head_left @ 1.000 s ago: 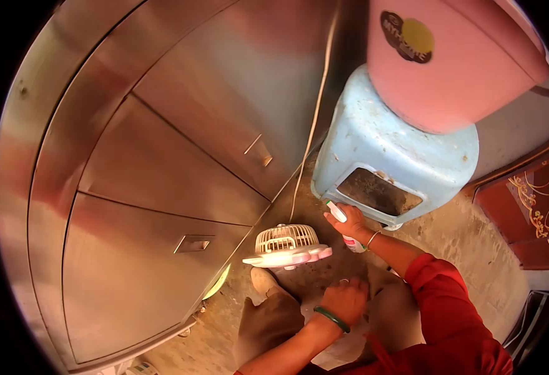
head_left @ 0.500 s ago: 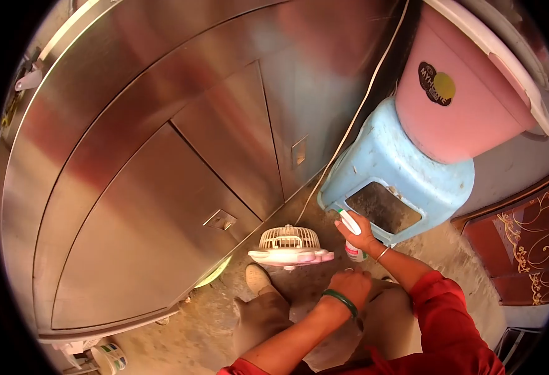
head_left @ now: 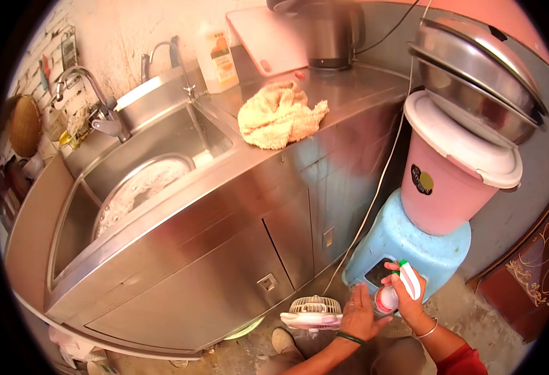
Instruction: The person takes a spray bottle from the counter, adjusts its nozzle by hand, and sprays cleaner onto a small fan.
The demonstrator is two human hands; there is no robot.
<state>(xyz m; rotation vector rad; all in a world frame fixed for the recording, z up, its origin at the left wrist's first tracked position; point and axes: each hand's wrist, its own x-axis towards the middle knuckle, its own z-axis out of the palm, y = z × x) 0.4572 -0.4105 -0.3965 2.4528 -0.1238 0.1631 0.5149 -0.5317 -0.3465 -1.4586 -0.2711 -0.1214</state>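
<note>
My right hand [head_left: 410, 301] is wrapped around the neck of a spray bottle [head_left: 385, 300], which has a white trigger head with a green nozzle and a clear body with a red label. Beside the bottle's body, my left hand [head_left: 357, 317] is open, with fingers stretched out and thumb spread toward the bottle's base. A small white and pink fan [head_left: 313, 314] stands on the floor left of my left hand. Behind both hands is a light blue stool [head_left: 421, 250], carrying a pink bucket [head_left: 443, 197] with a white lid.
A steel sink counter [head_left: 224, 269] fills the left, with a basin of foamy water [head_left: 146, 187] in the sink. On the counter lie a yellow towel [head_left: 277, 115] and a white bottle [head_left: 218, 62]. Steel bowls [head_left: 481, 69] rest on the bucket. A white cord [head_left: 384, 181] runs to the fan.
The view has tilted up, bringing in the countertop. My right hand has raised the spray bottle from the floor area, and my left hand has come up beside it with its fingers extended.
</note>
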